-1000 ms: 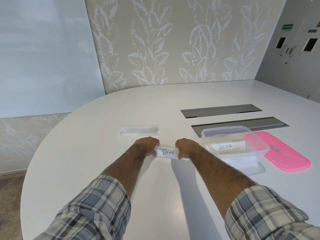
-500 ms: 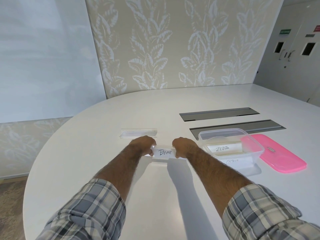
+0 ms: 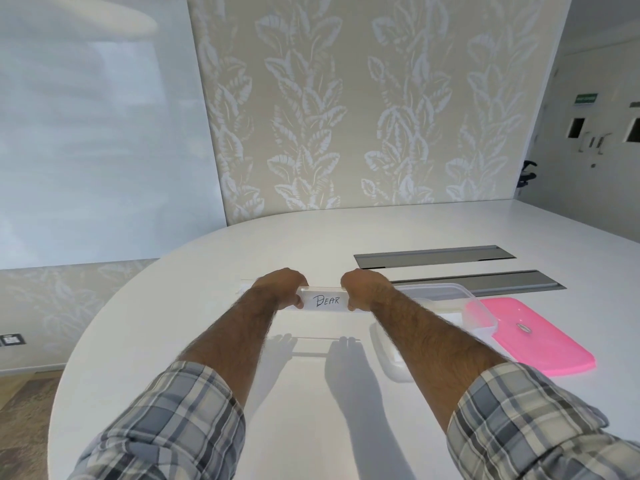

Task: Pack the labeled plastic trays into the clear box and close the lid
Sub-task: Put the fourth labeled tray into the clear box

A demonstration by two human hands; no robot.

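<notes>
Left of the clear box point(image 3: 437, 289), the tray marked "BEAR" point(image 3: 325, 300) is held level above the white counter point(image 3: 311, 242), its shadow point(image 3: 311, 348) falling on the surface below. The left grip point(image 3: 282, 288) has fingers curled over the tray's far end from the box, thumb underneath; the right grip point(image 3: 363, 289) clasps the end nearest the box the same way. The box stands open just beside the right grip, its near side hidden by the forearm (something white lies inside, its lettering unreadable). The pink lid point(image 3: 535, 336) lies flat against the box's right side. Two grey hatches point(image 3: 434, 256) sit beyond the box. Further left of the box, behind the left grip, a sliver of another clear tray point(image 3: 245, 286) shows.
</notes>
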